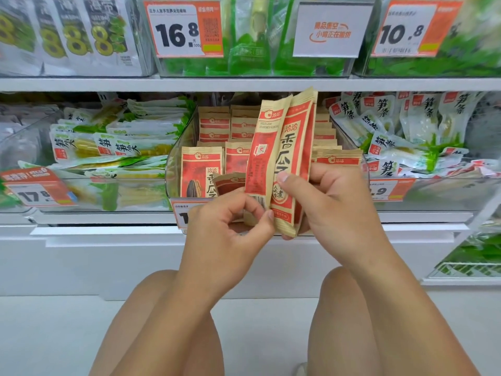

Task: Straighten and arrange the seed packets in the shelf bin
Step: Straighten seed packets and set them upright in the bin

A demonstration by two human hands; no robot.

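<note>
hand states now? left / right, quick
Left hand: fingers pinch the bottom edge of the front seed packet.
Right hand: grips the rear seed packet, thumb across its front.

Two tan and red seed packets (282, 161) stand upright at the centre of the frame, lifted in front of the clear shelf bin (176, 158), one showing its back with a barcode, the other its front. Behind them, more matching packets (214, 126) stand in rows inside the bin; one small packet (230, 183) leans tilted at the front.
</note>
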